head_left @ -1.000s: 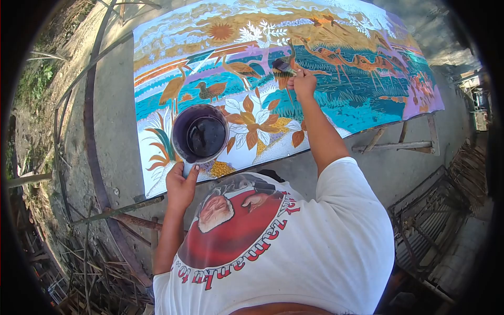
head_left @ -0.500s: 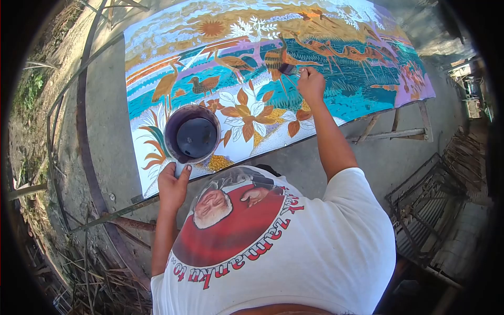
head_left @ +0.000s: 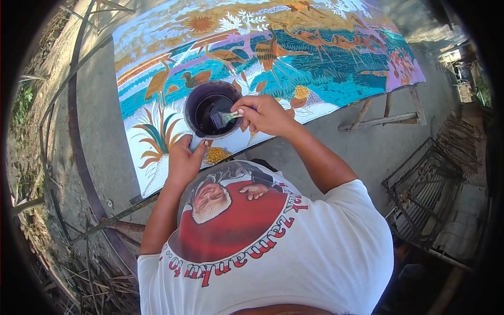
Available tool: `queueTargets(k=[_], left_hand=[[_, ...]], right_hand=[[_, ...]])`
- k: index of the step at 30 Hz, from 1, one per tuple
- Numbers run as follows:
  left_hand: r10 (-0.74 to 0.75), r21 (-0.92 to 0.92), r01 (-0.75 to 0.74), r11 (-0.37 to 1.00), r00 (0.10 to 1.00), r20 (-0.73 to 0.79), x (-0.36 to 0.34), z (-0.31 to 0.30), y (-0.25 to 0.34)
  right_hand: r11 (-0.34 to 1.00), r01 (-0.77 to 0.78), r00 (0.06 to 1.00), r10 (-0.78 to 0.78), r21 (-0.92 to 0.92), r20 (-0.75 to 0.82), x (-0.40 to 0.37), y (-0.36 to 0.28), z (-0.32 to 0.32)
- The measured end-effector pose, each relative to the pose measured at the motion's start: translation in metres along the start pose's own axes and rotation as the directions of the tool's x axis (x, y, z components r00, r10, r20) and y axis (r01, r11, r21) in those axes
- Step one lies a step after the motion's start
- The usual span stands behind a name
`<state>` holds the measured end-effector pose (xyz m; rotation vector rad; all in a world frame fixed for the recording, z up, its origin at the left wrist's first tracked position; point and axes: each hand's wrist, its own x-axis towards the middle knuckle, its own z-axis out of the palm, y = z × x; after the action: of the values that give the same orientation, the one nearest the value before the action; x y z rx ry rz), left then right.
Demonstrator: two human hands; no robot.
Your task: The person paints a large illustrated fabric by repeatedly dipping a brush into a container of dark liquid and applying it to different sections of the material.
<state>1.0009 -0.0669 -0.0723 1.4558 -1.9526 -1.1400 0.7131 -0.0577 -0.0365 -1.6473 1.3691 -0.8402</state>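
Note:
My left hand [head_left: 185, 160] is closed at the near edge of a round pot [head_left: 211, 87], holding it up over the painted cloth; the exact grip is partly hidden. Dark liquid [head_left: 203, 113] fills the pot's lower part. Between the fingers of my right hand [head_left: 266, 114] is a flat paintbrush [head_left: 224, 119], its broad bristles down inside the pot. Beneath both hands stretches the cloth [head_left: 315, 112], showing orange long-legged birds [head_left: 266, 50], a duck [head_left: 195, 79], teal water and leafy plants [head_left: 152, 139]. Some leaves and flowers on it are white.
Under the cloth runs a frame with wooden legs [head_left: 380, 121] on a concrete floor [head_left: 336, 152]. A dark metal rack [head_left: 420, 194] stands to the right, with sticks [head_left: 462, 139] behind it. Thin bars [head_left: 79, 100] and dry ground lie at the left.
My right hand has moved from the birds on the cloth back to the pot, bringing the brush inside it. The pot has shifted right and slightly up in view.

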Motion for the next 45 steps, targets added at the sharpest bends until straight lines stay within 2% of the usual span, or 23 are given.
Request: queueTargets(k=[1, 2, 3, 5, 6, 8, 13, 15, 18, 19, 21, 24, 28, 29, 30, 31, 33, 35, 39, 40, 42, 43, 45], left_hand=[[-0.019, -0.027, 0.019, 0.999, 1.0, 0.004, 0.001, -0.001, 0.005], [-0.038, -0.056, 0.038, 0.998, 0.999, 0.009, 0.004, -0.001, 0.007], [-0.039, -0.061, 0.039, 0.997, 0.999, 0.01, 0.007, 0.0, 0.004], [0.05, 0.078, -0.046, 0.996, 0.998, -0.047, 0.013, 0.0, -0.008], [0.05, 0.075, -0.046, 0.996, 0.998, -0.045, 0.013, -0.001, -0.009], [0.026, -0.015, -0.027, 1.0, 0.998, -0.064, 0.011, -0.005, -0.009], [-0.011, -0.028, 0.009, 1.0, 0.997, -0.079, 0.002, -0.013, -0.029], [-0.03, -0.041, 0.027, 0.999, 0.996, -0.088, -0.004, -0.017, -0.038], [-0.062, -0.025, 0.059, 0.998, 0.991, -0.122, -0.014, -0.021, -0.045], [-0.096, -0.088, 0.085, 0.992, 0.987, -0.126, -0.019, -0.021, -0.042], [-0.125, -0.153, 0.106, 0.983, 0.984, -0.123, -0.024, -0.019, -0.044], [-0.104, -0.124, 0.087, 0.989, 0.985, -0.141, -0.03, -0.018, -0.058], [-0.141, -0.146, 0.122, 0.982, 0.981, -0.134, -0.035, -0.018, -0.05], [-0.135, -0.171, 0.11, 0.979, 0.98, -0.146, -0.035, -0.02, -0.045], [-0.132, -0.17, 0.106, 0.98, 0.98, -0.15, -0.036, -0.021, -0.047], [-0.155, -0.162, 0.131, 0.978, 0.977, -0.145, -0.038, -0.02, -0.05], [-0.172, -0.154, 0.15, 0.977, 0.974, -0.144, -0.04, -0.019, -0.051], [-0.203, -0.18, 0.176, 0.968, 0.969, -0.142, -0.042, -0.02, -0.044], [-0.193, -0.212, 0.157, 0.965, 0.969, -0.157, -0.042, -0.02, -0.045], [-0.199, -0.169, 0.175, 0.97, 0.97, -0.137, -0.042, -0.022, -0.048], [-0.206, -0.124, 0.19, 0.974, 0.971, -0.123, -0.039, -0.026, -0.05], [-0.198, -0.059, 0.192, 0.98, 0.974, -0.111, -0.039, -0.027, -0.047], [-0.194, 0.001, 0.195, 0.981, 0.976, -0.097, -0.037, -0.026, -0.039]], right_hand=[[0.927, -0.232, 0.972, 0.232, 0.294, 0.034, -0.005, 0.005, -0.005], [0.871, -0.202, 0.972, 0.236, 0.448, -0.02, -0.009, 0.019, -0.009], [0.872, -0.206, 0.971, 0.239, 0.445, -0.019, -0.013, 0.023, -0.016], [0.687, -0.1, 0.933, 0.316, 0.719, -0.172, -0.021, 0.031, -0.031], [0.689, -0.102, 0.932, 0.318, 0.718, -0.173, -0.022, 0.039, -0.04], [0.637, 0.037, 0.882, 0.341, 0.77, -0.325, -0.018, 0.06, -0.057], [0.712, -0.093, 0.767, 0.497, 0.696, -0.405, 0.011, 0.132, -0.08], [0.868, -0.235, 0.628, 0.479, 0.438, -0.613, 0.016, 0.152, -0.087], [0.863, -0.25, 0.604, 0.493, 0.439, -0.626, 0.022, 0.154, -0.074], [0.86, -0.253, 0.601, 0.498, 0.443, -0.625, 0.022, 0.149, -0.06], [0.812, -0.272, 0.807, 0.485, 0.517, -0.337, 0.026, 0.141, -0.035], [0.863, -0.263, 0.798, 0.446, 0.431, -0.406, 0.038, 0.135, -0.036], [0.912, -0.277, 0.541, 0.408, 0.302, -0.736, 0.042, 0.188, -0.114], [0.915, -0.359, 0.456, 0.343, 0.183, -0.821, 0.043, 0.226, -0.143], [0.893, -0.444, 0.376, 0.256, 0.07, -0.891, 0.044, 0.223, -0.154], [0.895, -0.441, 0.377, 0.254, 0.069, -0.891, 0.045, 0.222, -0.155], [0.877, -0.309, 0.346, 0.464, 0.368, -0.816, 0.044, 0.208, -0.144], [0.875, -0.22, 0.508, 0.481, 0.432, -0.714, 0.051, 0.192, -0.106], [0.911, -0.263, 0.748, 0.401, 0.318, -0.529, 0.062, 0.156, -0.01], [0.912, -0.259, 0.748, 0.398, 0.318, -0.531, 0.06, 0.137, -0.005], [0.833, -0.253, 0.818, 0.456, 0.493, -0.35, 0.06, 0.094, -0.004], [0.832, -0.253, 0.82, 0.455, 0.493, -0.347, 0.057, 0.074, -0.007], [0.859, -0.03, 0.92, 0.224, 0.511, -0.323, 0.048, 0.034, -0.021]])
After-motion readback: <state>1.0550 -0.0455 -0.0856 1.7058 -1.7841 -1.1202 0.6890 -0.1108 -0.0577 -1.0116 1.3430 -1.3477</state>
